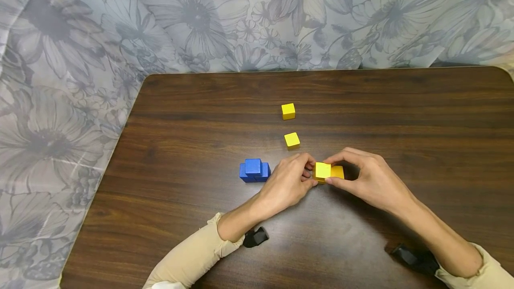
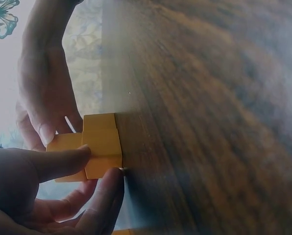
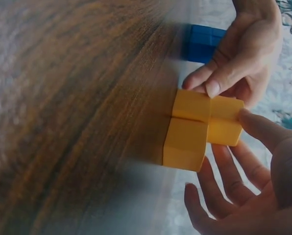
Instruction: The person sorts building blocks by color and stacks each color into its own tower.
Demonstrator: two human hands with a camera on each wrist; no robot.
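Two yellow blocks (image 1: 337,172) sit side by side on the table, with a third yellow block (image 1: 323,170) on top, over the left one. My right hand (image 1: 373,177) pinches the upper block between thumb and fingers, as the right wrist view also shows. From the left, my left hand (image 1: 287,182) holds the lower left block, its thumb at the near side and its other fingers partly hidden. In the left wrist view the thumb tip lies near the seam between upper block (image 2: 62,142) and lower block (image 2: 104,154).
Left of my left hand stands a stack of blue blocks (image 1: 253,167), one on top of two. Farther back lie two loose yellow blocks, one nearer (image 1: 292,140) and one farther (image 1: 288,111). The brown wooden table (image 1: 192,115) meets a floral cloth (image 1: 201,21) behind.
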